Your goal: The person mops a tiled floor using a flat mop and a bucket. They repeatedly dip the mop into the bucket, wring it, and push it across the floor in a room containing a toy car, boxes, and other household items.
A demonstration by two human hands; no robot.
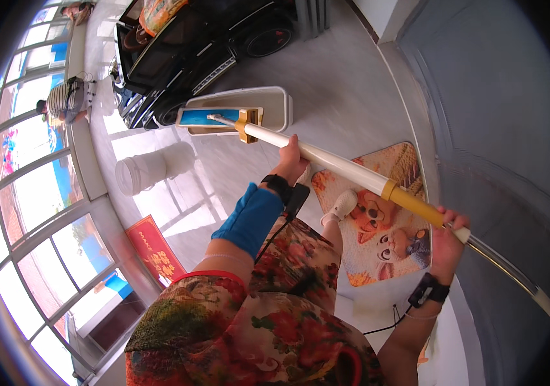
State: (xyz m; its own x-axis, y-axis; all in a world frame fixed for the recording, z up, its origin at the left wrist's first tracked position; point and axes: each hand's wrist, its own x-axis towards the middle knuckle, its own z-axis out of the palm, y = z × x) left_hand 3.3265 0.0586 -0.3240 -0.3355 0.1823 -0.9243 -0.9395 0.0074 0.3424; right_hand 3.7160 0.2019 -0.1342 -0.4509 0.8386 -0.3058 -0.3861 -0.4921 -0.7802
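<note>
A flat mop with a white and gold handle [347, 166] runs diagonally across the view. My left hand [293, 160] grips the white tube of the handle near its lower end. My right hand [446, 248] is closed round the upper end, by the gold sleeve, where a thin metal rod sticks out. A gold slider block [248, 126] sits at the tube's lower end. The blue mop head plate [207, 117] lies over a pale oblong tub [282, 103]. The underside of the mop head is hidden.
Behind the tub stands a black toy car [207, 58]. White buckets [142, 171] lie sideways on the floor. A cartoon-printed mat [381, 227] is beneath my shoe [343, 206]; a red mat [154, 248] lies left. Another person [65, 99] is by the windows. A grey door [492, 96] is right.
</note>
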